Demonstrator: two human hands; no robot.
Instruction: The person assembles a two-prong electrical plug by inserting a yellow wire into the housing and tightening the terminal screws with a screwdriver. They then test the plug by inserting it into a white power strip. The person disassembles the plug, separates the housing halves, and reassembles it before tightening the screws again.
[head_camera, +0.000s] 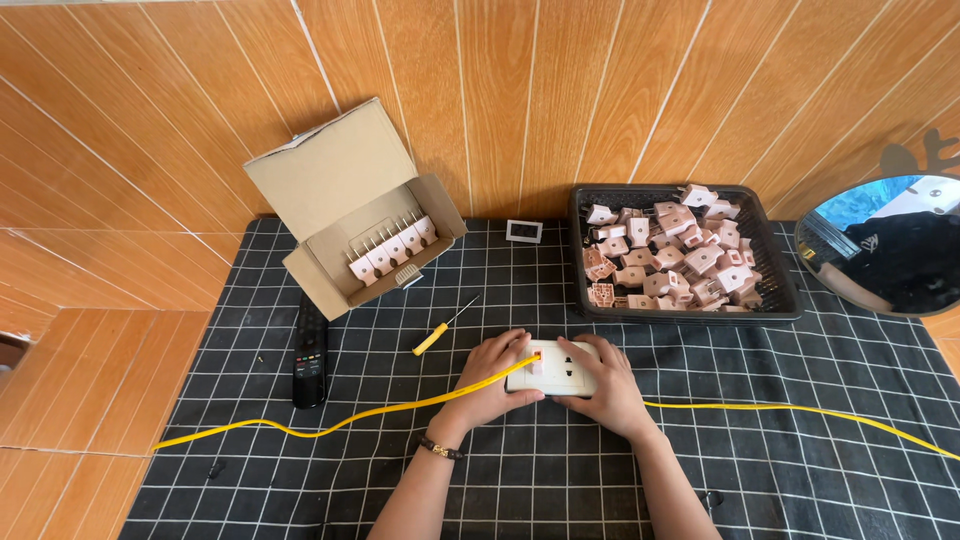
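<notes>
A white socket block (557, 367) lies on the black checked mat (520, 480), and both my hands rest on it. My left hand (490, 380) covers its left end, fingers curled over the edge next to a small red part on the block. My right hand (607, 385) grips its right end and front side. A yellow cable (330, 424) runs from the block's left side across the mat to the left; another stretch of the yellow cable (800, 410) trails off to the right.
A black basket (780, 300) at the back right holds several pink plug adapters (665, 255). An open cardboard box (350, 200) at the back left holds more of them. A yellow-handled screwdriver (440, 332), a black remote (310, 355), a small white frame (524, 231) and a round mirror (885, 245) lie around.
</notes>
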